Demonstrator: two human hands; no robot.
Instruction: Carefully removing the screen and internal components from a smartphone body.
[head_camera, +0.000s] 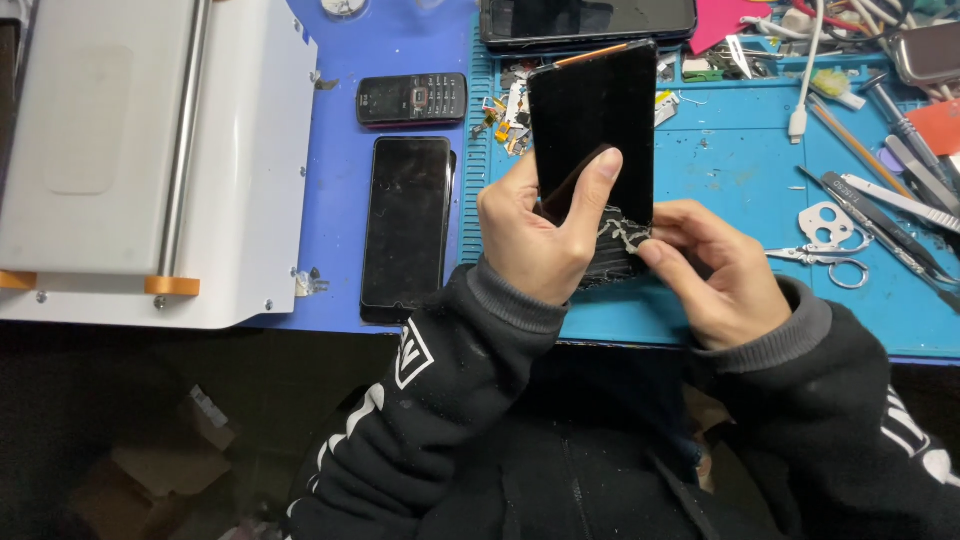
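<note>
Phone panel (592, 120) upright in left hand (535, 235) grip, right hand (715, 275) fingers pinching its cracked lower edge.

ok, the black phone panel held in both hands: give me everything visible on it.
The flat black rectangular glossy phone panel is held upright, slightly tilted, above the blue work mat. Its upper part looks intact and dark; an orange strip runs along the top edge. The lower part is shattered, with pale cracked fragments near the bottom right. The left hand grips its left edge, thumb across the front. The right hand pinches the cracked lower right corner.
</note>
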